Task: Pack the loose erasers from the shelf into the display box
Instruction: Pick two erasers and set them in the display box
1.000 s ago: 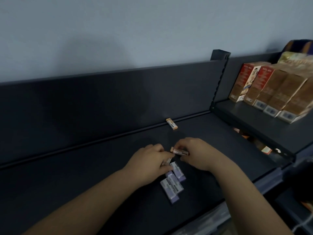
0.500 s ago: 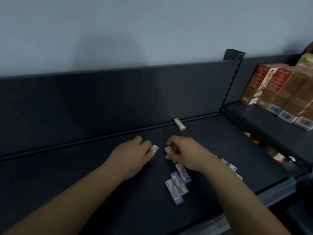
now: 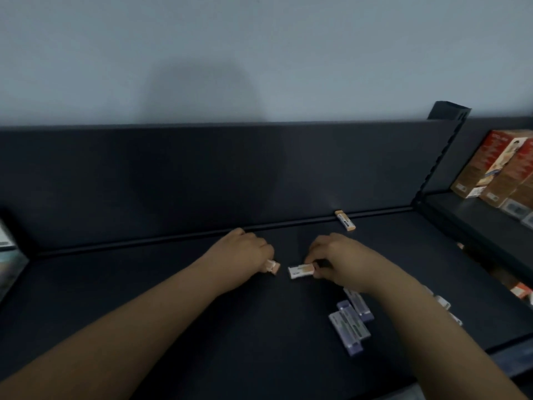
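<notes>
On the dark shelf (image 3: pixel 173 298), my left hand (image 3: pixel 245 252) curls round a small orange-tipped eraser (image 3: pixel 273 267) that sticks out by its fingers. My right hand (image 3: pixel 337 259) pinches one end of a second orange-and-white eraser (image 3: pixel 300 271), which lies flat on the shelf. Three purple-sleeved erasers (image 3: pixel 350 321) lie in a loose cluster under my right forearm. Another orange eraser (image 3: pixel 345 220) rests alone at the shelf's back edge. More erasers (image 3: pixel 442 303) peek out to the right of my right arm. No display box shows clearly.
Red-and-brown product boxes (image 3: pixel 496 171) stand on a higher shelf at the right. A pale box corner (image 3: pixel 5 241) juts in at the left edge. The shelf's dark back panel (image 3: pixel 202 183) rises behind my hands.
My hands have drawn apart, each with an orange eraser. The right hand's eraser is now laid flat on the shelf, and the view has shifted left.
</notes>
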Demonstrator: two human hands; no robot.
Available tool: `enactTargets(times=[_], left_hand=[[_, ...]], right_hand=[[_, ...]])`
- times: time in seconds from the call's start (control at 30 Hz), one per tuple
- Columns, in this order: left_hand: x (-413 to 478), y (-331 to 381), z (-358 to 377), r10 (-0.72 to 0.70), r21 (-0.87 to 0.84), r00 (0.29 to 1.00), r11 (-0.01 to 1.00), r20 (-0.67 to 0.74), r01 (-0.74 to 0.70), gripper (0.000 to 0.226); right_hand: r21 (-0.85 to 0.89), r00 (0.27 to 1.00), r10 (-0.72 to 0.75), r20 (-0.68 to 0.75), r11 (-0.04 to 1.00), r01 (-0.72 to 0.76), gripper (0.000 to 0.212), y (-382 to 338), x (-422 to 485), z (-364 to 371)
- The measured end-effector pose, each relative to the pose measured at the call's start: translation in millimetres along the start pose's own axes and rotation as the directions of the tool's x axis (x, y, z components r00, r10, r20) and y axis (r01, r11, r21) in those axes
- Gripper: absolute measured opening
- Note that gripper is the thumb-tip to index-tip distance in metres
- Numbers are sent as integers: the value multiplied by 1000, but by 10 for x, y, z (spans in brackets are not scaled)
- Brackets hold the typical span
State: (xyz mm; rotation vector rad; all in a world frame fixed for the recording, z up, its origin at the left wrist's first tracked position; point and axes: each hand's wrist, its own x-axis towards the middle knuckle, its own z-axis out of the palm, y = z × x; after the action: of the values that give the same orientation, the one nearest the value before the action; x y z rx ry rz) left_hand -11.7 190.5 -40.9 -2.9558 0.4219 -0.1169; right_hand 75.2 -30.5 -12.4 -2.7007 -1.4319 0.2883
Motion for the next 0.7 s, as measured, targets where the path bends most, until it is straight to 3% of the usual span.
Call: enactTargets(times=[0.23,0.43,0.7], left_hand=[[-1035,-656,-346,-218,-352,975,917,-40,190,22],[-2242,-1418,-566,-371,-354,918,885,-141,303,17],[-3640,-2056,-378,-516,-371,857,799,-16,474,24]], right_hand=[[108,973,-112,-203,985,136,25,-924,319,-179],[131,921,-267,-285,941,313,32,-2119,782,-152],[44,905,-321,-280,937,346,34,-3520,1278,182]])
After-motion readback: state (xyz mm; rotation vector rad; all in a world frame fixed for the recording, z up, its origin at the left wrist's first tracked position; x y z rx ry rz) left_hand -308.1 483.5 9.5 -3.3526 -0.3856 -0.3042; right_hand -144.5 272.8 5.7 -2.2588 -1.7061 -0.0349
